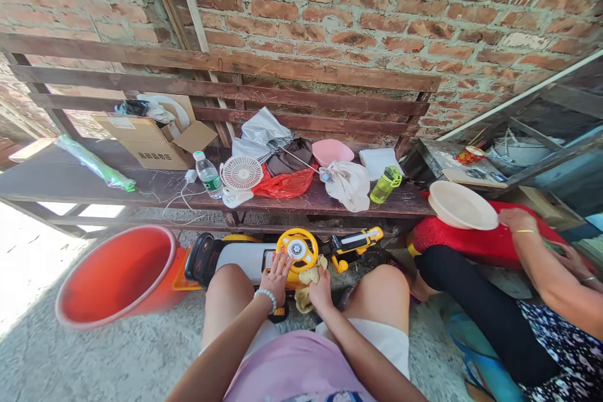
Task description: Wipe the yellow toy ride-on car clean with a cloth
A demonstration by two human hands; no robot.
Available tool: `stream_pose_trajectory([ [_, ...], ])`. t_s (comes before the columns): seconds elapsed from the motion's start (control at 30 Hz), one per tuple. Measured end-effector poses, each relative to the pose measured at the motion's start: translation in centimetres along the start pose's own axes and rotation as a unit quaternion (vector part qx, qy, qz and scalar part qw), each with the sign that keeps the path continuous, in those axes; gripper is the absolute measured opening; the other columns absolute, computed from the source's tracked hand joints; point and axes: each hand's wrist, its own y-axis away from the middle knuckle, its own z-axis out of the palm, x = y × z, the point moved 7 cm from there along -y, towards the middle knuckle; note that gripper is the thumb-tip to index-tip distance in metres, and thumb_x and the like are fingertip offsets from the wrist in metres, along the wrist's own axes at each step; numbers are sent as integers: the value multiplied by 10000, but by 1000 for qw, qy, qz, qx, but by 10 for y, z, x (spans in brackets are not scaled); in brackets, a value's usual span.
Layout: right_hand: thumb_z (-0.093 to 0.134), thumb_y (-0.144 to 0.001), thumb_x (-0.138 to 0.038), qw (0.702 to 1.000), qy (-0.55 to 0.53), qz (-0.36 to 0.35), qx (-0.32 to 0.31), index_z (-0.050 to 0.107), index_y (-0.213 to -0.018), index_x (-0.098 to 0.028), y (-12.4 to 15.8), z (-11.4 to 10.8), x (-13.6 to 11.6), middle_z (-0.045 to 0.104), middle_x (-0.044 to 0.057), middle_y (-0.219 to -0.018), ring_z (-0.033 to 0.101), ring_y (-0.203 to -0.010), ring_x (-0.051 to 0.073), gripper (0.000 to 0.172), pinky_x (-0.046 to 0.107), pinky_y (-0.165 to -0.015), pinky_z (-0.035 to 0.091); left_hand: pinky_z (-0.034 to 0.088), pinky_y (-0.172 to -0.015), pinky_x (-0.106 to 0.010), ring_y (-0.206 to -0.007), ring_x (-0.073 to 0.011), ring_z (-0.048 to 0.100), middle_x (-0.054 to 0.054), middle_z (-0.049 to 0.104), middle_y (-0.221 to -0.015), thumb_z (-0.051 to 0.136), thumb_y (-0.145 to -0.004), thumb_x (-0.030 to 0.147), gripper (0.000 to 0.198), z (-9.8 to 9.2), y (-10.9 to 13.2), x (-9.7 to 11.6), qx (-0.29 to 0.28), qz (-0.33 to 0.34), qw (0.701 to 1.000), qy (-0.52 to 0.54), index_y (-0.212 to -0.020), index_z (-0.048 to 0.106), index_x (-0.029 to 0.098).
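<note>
The yellow round plastic steering wheel (298, 249) of a yellow, black and grey plastic ride-on toy (240, 260) is the landmark; the toy stands crosswise just beyond the person's knees. The left hand (274, 281) is spread with its fingers extended and slightly parted, palm down, at the near left edge of the wheel, the fingertips reaching its rim. The right hand (321, 291) is closed on a crumpled pale yellow cloth (308, 276), just on the near right side of the wheel, with part of the cloth hanging below the fingers. Whether the cloth presses on the toy's body there, I cannot tell.

Both forearms reach forward between the bare knees and converge toward the wheel, the left one slanting rightward and the right one leftward. A pale beaded bracelet (270, 297) circles the left wrist.

Well left of the wheel is a large orange-red plastic bucket (169, 292). Beyond the wheel runs a dark brown wooden slatted bench (42, 179), bearing, among other things, a white round fan (242, 173) and a translucent green bottle (386, 184). Well right of the wheel, a co-worker's hand (518, 220) is at the rim of a cream shallow basin (464, 204).
</note>
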Motion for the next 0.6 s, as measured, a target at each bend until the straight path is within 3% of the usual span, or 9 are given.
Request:
stream_pose_trajectory([
  [0.1,480,-808,-182,991,-61,114,44,322,-1584,-24,-10,-13,19,422,253,-1575,400,-1482,386,807,477,-1230,311,324,-1208,-585,-1613,-317,-57,-52,-58,-1744,505,-788,100,1018,1,0,1,-16,4,1000,0,-1661,-4,225],
  [0.23,461,-785,-157,984,-61,160,56,304,-1566,46,-26,-24,27,319,304,-1619,304,-1530,407,822,501,-1242,271,313,-1211,-611,-1611,-318,-66,-35,-57,-1744,481,-790,86,1011,2,-1,0,-12,2,1000,11,-1658,-15,236],
  [0.37,464,-777,-143,991,1,129,44,429,-1535,-36,-29,-17,28,385,262,-1598,280,-1540,406,766,535,-1231,288,326,-1205,-614,-1609,-333,-69,-28,-41,-1746,515,-766,105,1055,3,-1,0,-4,3,1000,15,-1653,-39,250],
  [0.5,429,-791,-117,997,54,49,37,509,-1500,-185,-14,-8,23,510,146,-1540,390,-1494,324,717,464,-1158,418,323,-1210,-602,-1612,-332,-48,-39,-27,-1748,520,-771,111,1047,6,-2,0,5,0,1000,16,-1659,-18,246],
  [0.6,370,-852,-90,995,92,36,-7,517,-1501,-165,-4,-3,20,477,143,-1582,427,-1480,287,670,414,-1161,415,317,-1213,-599,-1613,-323,-45,-36,-27,-1747,507,-783,116,1022,6,-2,-1,15,-2,1000,14,-1660,-3,238],
])
